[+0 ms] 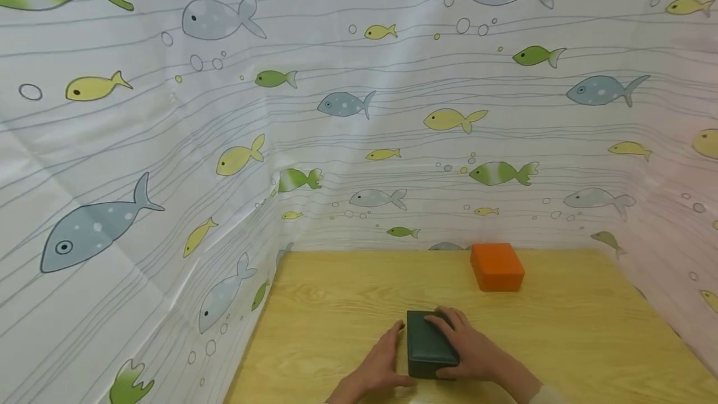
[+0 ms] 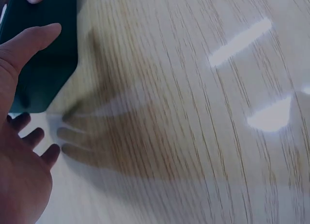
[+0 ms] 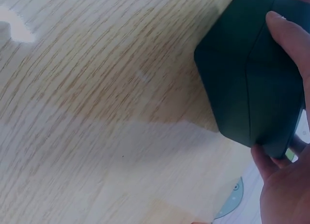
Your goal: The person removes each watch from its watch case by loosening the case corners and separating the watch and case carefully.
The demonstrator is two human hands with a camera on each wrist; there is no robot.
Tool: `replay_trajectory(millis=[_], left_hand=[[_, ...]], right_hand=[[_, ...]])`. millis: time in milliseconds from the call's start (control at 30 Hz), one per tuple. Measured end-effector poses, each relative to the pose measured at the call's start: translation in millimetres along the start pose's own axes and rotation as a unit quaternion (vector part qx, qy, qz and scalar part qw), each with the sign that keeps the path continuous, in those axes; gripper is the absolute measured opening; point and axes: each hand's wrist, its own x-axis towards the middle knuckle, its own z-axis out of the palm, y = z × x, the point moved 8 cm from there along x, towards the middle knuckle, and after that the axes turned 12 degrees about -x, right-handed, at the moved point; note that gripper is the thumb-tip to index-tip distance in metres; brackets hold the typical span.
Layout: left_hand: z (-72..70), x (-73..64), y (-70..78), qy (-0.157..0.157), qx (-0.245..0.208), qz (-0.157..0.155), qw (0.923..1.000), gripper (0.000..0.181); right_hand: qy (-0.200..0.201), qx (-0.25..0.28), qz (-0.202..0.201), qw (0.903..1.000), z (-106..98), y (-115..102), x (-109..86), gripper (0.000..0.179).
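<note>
A dark green box (image 1: 423, 345) with rounded edges sits near the front of the wooden table. My right hand (image 1: 473, 348) grips it from the right, with fingers over the top and far side and the thumb low on the near face. In the right wrist view the thumb lies on one face of the box (image 3: 230, 64), and a thin seam runs along it. On the box's left side is my left hand (image 1: 381, 363), fingers extended and spread. Its thumb reaches to the near corner; the left wrist view shows that thumb overlapping the box (image 2: 55, 59).
An orange box (image 1: 496, 267) stands at the back right of the light wooden table (image 1: 336, 304). Cloth walls (image 1: 314, 55) printed with fish enclose the table on the left, back and right. Bright reflections (image 2: 271, 115) lie on the glossy tabletop.
</note>
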Motion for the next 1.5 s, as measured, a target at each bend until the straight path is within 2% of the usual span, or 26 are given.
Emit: replay_trajectory(millis=[133,300,433,667,767,900,1033,1233,1400,1500], left_hand=[[5.0,1.2,-0.9,-0.017,-0.028,-0.032,0.9989,0.110],[7.4,5.1,-7.0,-0.021,-0.053,-0.058,0.9967,0.113],[8.7,10.4,-11.7,-0.020,-0.061,-0.057,0.9963,0.116],[7.6,20.3,-11.0,-0.027,-0.089,-0.035,0.9951,0.120],[6.7,22.1,-11.0,-0.028,-0.112,-0.022,0.9931,0.121],[8.1,23.2,-11.3,-0.024,-0.119,-0.004,0.9926,0.121],[11.5,25.0,-14.8,-0.015,-0.120,-0.008,0.9926,0.121],[14.4,28.8,-18.2,-0.012,-0.120,-0.008,0.9927,0.123],[13.6,31.0,-18.8,-0.006,-0.096,0.007,0.9954,0.124],[12.1,28.5,-21.5,-0.003,-0.078,0.001,0.9970,0.126]], right_hand=[[-0.002,0.009,0.001,1.0000,2,0,-2.5,0.098],[-0.004,0.001,0.000,1.0000,6,0,-4.9,0.096],[0.018,-0.003,-0.006,0.9998,4,2,-7.2,0.095],[0.036,0.012,-0.013,0.9992,-1,6,-8.5,0.092],[0.033,0.018,-0.016,0.9992,-1,7,-7.3,0.092],[0.016,0.023,-0.003,0.9996,1,10,-6.9,0.092],[0.020,0.014,0.001,0.9997,-1,12,-7.4,0.092],[0.059,-0.024,-0.023,0.9977,-7,12,-7.2,0.093],[0.082,-0.040,-0.032,0.9953,-10,14,-5.6,0.092],[0.073,-0.030,-0.033,0.9964,-9,15,-1.8,0.091]])
